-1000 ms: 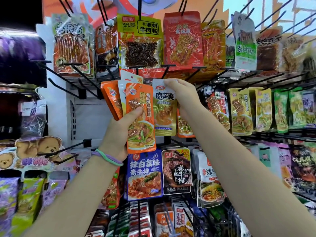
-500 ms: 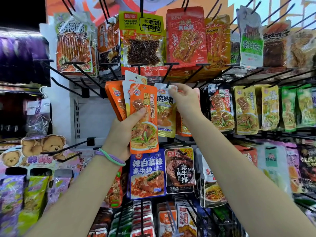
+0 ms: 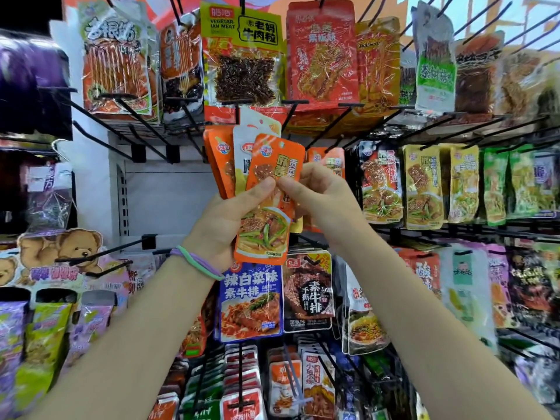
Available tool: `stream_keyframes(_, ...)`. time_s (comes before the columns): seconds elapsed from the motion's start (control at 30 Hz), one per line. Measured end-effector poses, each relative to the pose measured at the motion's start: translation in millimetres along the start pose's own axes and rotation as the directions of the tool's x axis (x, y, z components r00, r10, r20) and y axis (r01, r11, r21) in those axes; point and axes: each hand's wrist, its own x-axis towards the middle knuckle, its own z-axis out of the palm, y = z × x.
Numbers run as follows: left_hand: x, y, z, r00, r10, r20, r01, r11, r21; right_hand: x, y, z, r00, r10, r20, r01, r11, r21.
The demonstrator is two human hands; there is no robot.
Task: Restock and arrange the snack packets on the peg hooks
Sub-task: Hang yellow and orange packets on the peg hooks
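Note:
My left hand [image 3: 222, 221] grips a fanned stack of snack packets, with an orange packet [image 3: 269, 225] in front and a white packet [image 3: 247, 147] and more orange ones behind. My right hand [image 3: 321, 195] pinches the front orange packet at its middle, thumb meeting my left thumb. Behind my right hand more orange packets [image 3: 331, 160] hang on a peg hook. The stack is held in front of the middle row of hooks.
Black peg hooks [image 3: 142, 122] jut out bare at the upper left of the rack. Rows of hanging packets fill the top row [image 3: 242, 56], the right side [image 3: 421, 186] and below, including a blue packet [image 3: 250, 301]. A bear-printed display [image 3: 57, 253] stands at the left.
My right hand left the white-and-yellow packet on the hook and came left onto the front orange packet in my left hand. The view moved closer.

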Motion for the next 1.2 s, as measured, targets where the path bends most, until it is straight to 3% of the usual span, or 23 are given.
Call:
stream_keyframes(0.2,9,-9,11,0.999,-0.002,-0.052,0.003,1.0,0.019,10,6,-40,0.98,0.148,-0.136,-0.117,0.97,0.214)
stream_keyframes(0.47,16,-18,33,0.999,0.01,0.043,-0.013,0.997,0.075,31,-3,-74,0.915,0.154,-0.372,-0.145,0.988,0.051)
stream_keyframes(0.8,20,-20,31,0.998,-0.019,0.067,0.018,1.0,0.025,45,0,-71,0.877,0.136,-0.46,-0.179,0.982,-0.051)
stream_keyframes(0.87,21,-19,31,0.996,-0.049,0.077,0.05,0.999,-0.009,45,3,-71,0.873,0.079,-0.481,-0.156,0.98,-0.122)
stream_keyframes(0.97,21,-17,29,0.993,-0.082,0.083,0.084,0.996,-0.028,36,3,-66,0.839,-0.138,-0.527,-0.053,0.942,-0.332)
stream_keyframes(1.07,22,-18,26,0.994,-0.079,0.07,0.08,0.997,-0.017,23,-2,-57,0.84,-0.232,-0.49,0.035,0.925,-0.378)
stream_keyframes(1.13,23,-19,26,0.997,-0.045,0.06,0.045,0.999,-0.01,14,-7,-50,0.938,-0.063,-0.342,-0.027,0.968,-0.251)
stream_keyframes(1.2,23,-21,29,0.999,-0.01,0.04,0.01,1.0,-0.002,6,-9,-42,0.987,0.082,-0.135,-0.11,0.97,-0.215)
